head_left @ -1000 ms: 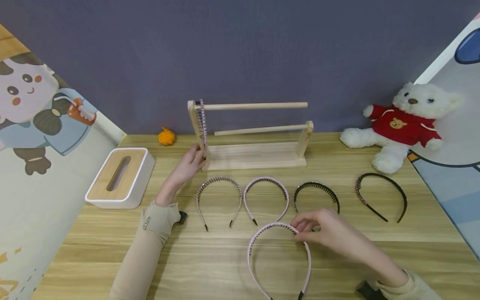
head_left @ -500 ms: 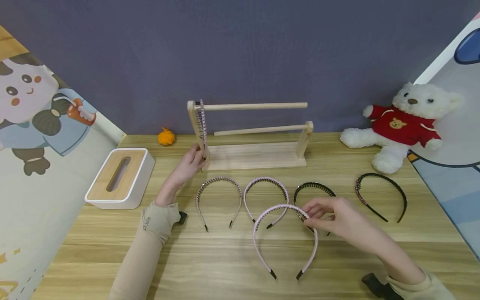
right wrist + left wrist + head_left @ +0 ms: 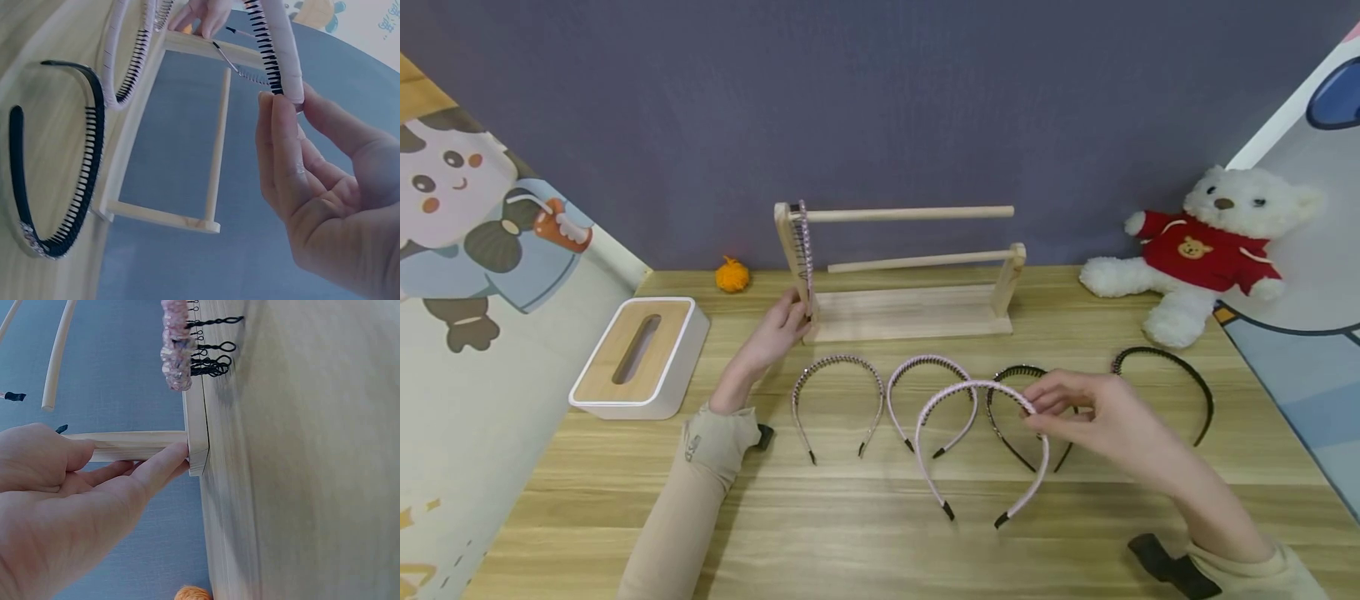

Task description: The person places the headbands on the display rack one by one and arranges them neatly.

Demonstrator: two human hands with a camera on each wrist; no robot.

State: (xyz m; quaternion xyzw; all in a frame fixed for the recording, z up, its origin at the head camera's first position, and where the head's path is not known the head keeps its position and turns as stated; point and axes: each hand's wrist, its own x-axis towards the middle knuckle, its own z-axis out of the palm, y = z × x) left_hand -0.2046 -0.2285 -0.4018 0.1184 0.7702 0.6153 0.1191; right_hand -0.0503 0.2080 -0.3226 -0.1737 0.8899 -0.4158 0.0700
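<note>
Headband, in the head view, extends left from the right hand, its opening facing near; the rack stands far, slightly left. Left wrist: left hand grips the rack's post. Right wrist: fingertips, barely parted, pinch the headband.

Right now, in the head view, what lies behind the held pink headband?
Parts of another pink headband, a black toothed headband and the wooden table; the held headband and fingers cover other parts.
</note>
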